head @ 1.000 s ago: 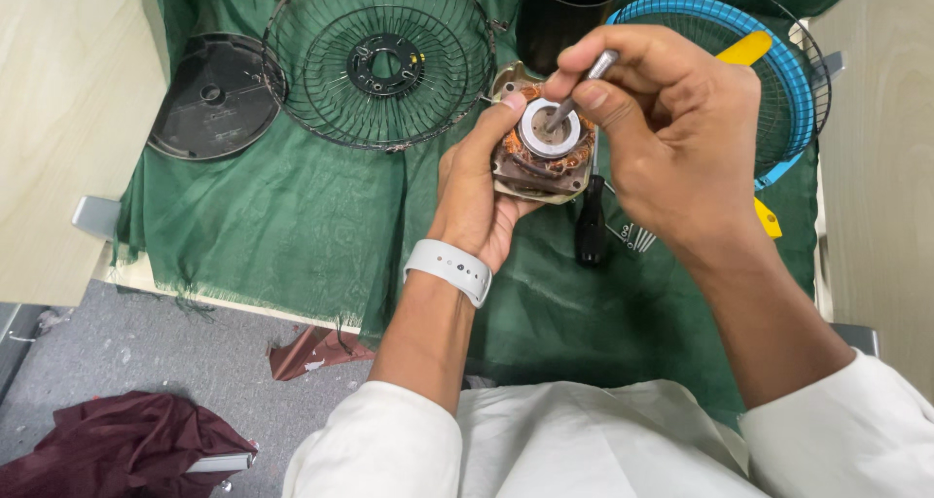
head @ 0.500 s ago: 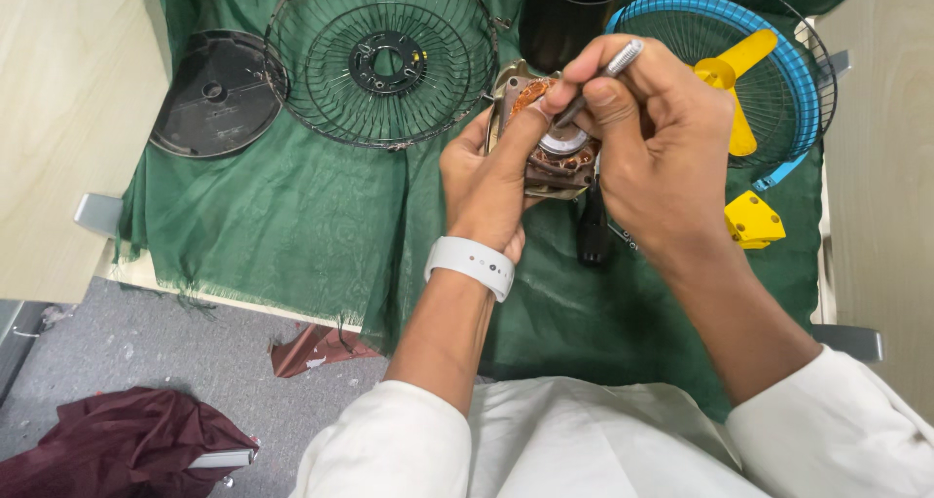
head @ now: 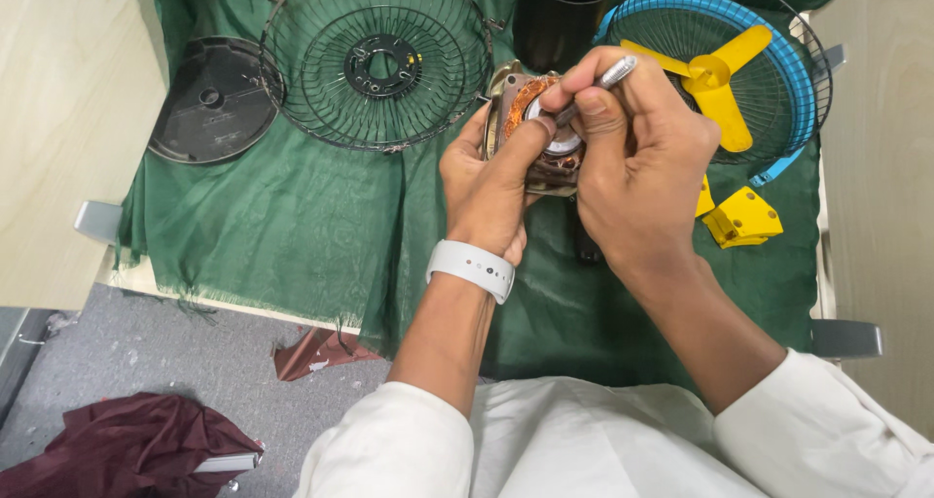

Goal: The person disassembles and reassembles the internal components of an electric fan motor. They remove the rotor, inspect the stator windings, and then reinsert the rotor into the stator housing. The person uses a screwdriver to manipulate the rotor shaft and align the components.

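My left hand (head: pixel 489 185) grips a small fan motor (head: pixel 538 128) with copper windings and a round metal centre, held above the green cloth (head: pixel 292 216). A white wristband is on that wrist. My right hand (head: pixel 637 158) pinches a thin silver tool (head: pixel 608 76) whose tip rests on the motor's centre. Its fingers cover part of the motor.
A black wire fan guard (head: pixel 377 58) lies at the back, a black round cover (head: pixel 214 99) to its left, a black cylinder (head: pixel 564 12) behind the motor. A blue-rimmed guard (head: pixel 778 70) holds a yellow fan blade (head: pixel 715 80); a yellow bracket (head: pixel 744 216) lies nearby. Maroon cloth (head: pixel 126 444) is on the floor.
Both hands with the motor and tool have stayed together while the view shifted slightly. My right hand has re-angled the tool, its handle now pointing up to the right.
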